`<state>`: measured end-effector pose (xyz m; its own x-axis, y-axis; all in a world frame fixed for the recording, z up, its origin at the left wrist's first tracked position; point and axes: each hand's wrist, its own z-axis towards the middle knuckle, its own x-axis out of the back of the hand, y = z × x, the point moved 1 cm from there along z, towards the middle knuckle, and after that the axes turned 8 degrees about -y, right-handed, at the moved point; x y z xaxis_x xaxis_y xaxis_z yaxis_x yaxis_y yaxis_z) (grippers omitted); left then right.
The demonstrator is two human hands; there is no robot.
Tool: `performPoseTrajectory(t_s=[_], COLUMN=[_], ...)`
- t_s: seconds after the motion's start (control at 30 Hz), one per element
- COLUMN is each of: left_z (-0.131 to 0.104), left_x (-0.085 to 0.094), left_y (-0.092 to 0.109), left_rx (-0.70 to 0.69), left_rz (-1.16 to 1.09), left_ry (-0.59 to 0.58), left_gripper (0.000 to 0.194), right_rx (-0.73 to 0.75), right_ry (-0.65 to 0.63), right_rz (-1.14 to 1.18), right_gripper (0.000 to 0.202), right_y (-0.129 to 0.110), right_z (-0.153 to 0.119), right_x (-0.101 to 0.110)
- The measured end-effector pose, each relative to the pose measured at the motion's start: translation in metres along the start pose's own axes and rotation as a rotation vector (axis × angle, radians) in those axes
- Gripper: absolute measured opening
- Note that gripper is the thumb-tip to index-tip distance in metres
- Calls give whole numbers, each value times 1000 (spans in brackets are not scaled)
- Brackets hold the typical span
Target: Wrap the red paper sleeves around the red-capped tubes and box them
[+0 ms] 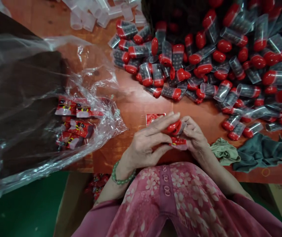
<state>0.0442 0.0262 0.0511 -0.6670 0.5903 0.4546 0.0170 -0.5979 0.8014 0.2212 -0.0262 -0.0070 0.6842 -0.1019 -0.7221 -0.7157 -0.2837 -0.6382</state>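
Low in front of my body, both hands meet around a small clear tube with a red cap [173, 126]. My left hand [147, 141] has its long fingers along the capped side, its thumb below. My right hand [195, 133] pinches the clear end with bent fingers. Just under the tube, between the hands, is a red printed piece [179, 142] with a pale lower edge; which hand bears it is unclear. A flat red printed card [154, 118] lies on the table, partly behind my left fingers.
A heap of red-capped clear tubes [178, 61] spreads across the back right. Loose translucent cups [81, 18] lie at the back. A clear plastic bag [91, 70] at left covers several red printed pieces [80, 126]. Crumpled cloths [258, 153] rest near the right front edge.
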Motion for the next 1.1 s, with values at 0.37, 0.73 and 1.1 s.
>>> performPoseTrajectory(t_s=[0.37,0.73,1.1], left_z=[-13,-12,-15], left_x=[-12,-23,-9], left_y=[5,4,-10], left_rx=[45,162,115], left_rz=[114,27,73], left_ry=[-113,-88,-115], left_gripper=[13,8,8], right_rx=[-5,41,-34], right_ry=[-131,34,-44], right_rz=[-249,-229,-25], right_gripper=[61,47,47], right_y=[7,10,16], right_z=[-11,-17,9], right_x=[2,-16,-11])
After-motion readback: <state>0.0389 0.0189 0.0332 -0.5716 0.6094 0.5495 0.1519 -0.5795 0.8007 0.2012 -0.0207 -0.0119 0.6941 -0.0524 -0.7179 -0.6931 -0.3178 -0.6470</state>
